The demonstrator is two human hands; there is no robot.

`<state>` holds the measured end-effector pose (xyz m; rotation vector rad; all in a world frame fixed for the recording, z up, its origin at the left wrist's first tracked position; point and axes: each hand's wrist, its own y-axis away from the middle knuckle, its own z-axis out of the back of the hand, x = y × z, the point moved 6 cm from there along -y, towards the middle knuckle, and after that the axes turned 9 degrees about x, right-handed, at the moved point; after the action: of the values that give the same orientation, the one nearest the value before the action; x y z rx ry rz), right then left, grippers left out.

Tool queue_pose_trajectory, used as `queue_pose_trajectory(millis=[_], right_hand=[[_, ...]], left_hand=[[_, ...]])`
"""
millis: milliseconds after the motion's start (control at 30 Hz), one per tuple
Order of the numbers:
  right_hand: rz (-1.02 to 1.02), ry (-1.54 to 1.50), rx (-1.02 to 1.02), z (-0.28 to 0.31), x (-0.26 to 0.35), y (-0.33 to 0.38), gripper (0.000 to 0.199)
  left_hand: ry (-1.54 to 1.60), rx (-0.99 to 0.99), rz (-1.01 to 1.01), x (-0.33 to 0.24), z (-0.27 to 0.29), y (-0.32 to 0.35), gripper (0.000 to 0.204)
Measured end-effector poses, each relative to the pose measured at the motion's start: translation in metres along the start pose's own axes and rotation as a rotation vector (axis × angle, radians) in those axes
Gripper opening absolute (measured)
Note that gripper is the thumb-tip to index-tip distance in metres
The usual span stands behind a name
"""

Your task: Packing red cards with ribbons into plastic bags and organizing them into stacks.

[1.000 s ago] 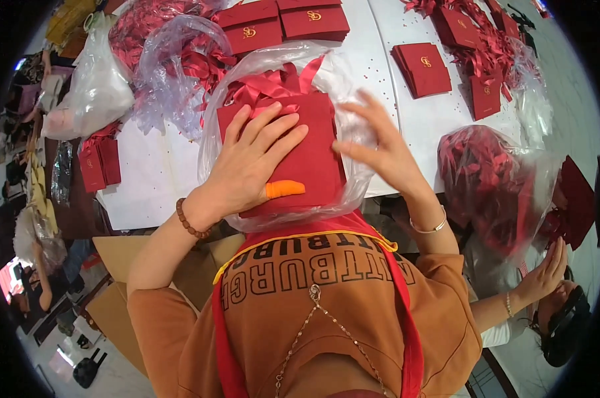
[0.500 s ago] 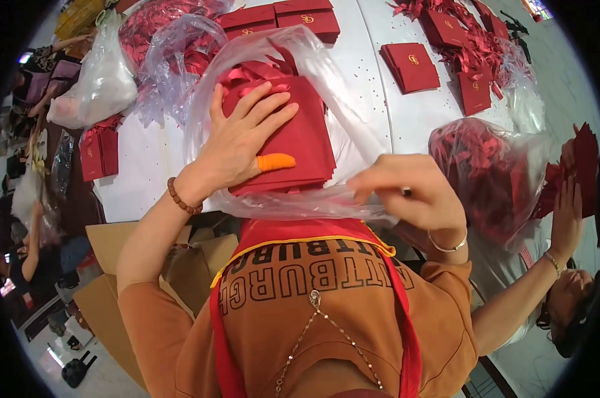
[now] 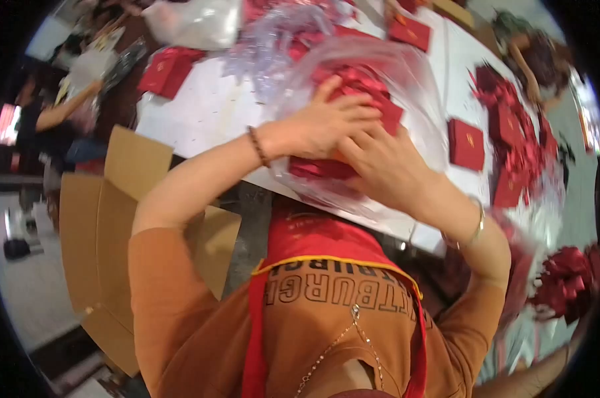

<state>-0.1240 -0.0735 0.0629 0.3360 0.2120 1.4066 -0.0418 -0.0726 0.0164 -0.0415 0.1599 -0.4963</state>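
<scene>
A stack of dark red paper gift bags [image 3: 316, 170] with satin ribbon handles [image 3: 358, 83] lies inside a clear plastic bag [image 3: 424, 89] at the table's near edge. Across the stack rests my left hand [image 3: 316, 129], its fingers stretched and apart. My right hand [image 3: 393, 166] lies over the stack's right part, back upward, its fingers reaching left against my left hand's fingers. Both hands cover much of the stack, and the picture is slightly blurred. An orange finger cover on my left thumb is mostly hidden.
The white table [image 3: 214, 93] also bears a small red pile [image 3: 466, 144], ribboned red bags [image 3: 512, 129] and crumpled clear plastic [image 3: 273, 50]. Below its left edge stands an open cardboard box [image 3: 81, 232]. Other people work around it; a red ribbon bundle [image 3: 568, 282] is at right.
My right hand has moved from the plastic bag's near right side onto the stack, meeting my left hand. The view has shifted and turned, and the orange finger cover is now largely hidden.
</scene>
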Motion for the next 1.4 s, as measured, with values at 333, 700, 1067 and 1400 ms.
queue_pose_trajectory(millis=[333, 700, 1067, 1400], right_hand=[[-0.275, -0.851, -0.621, -0.038, -0.015, 0.021, 0.095], [-0.322, -1.39, -0.619, -0.061, -0.029, 0.004, 0.085], [-0.419, -0.915, -0.579, -0.047, -0.034, 0.012, 0.094], [-0.233, -0.198, -0.43, -0.015, -0.032, -0.02, 0.085]], left_hand=[[0.059, -0.168, 0.085, 0.0, 0.003, 0.028, 0.044], [0.545, -0.666, 0.05, 0.019, 0.014, 0.016, 0.021], [0.858, -0.359, 0.362, 0.042, -0.021, 0.033, 0.086], [0.837, -0.299, 0.321, 0.062, -0.039, 0.016, 0.079]])
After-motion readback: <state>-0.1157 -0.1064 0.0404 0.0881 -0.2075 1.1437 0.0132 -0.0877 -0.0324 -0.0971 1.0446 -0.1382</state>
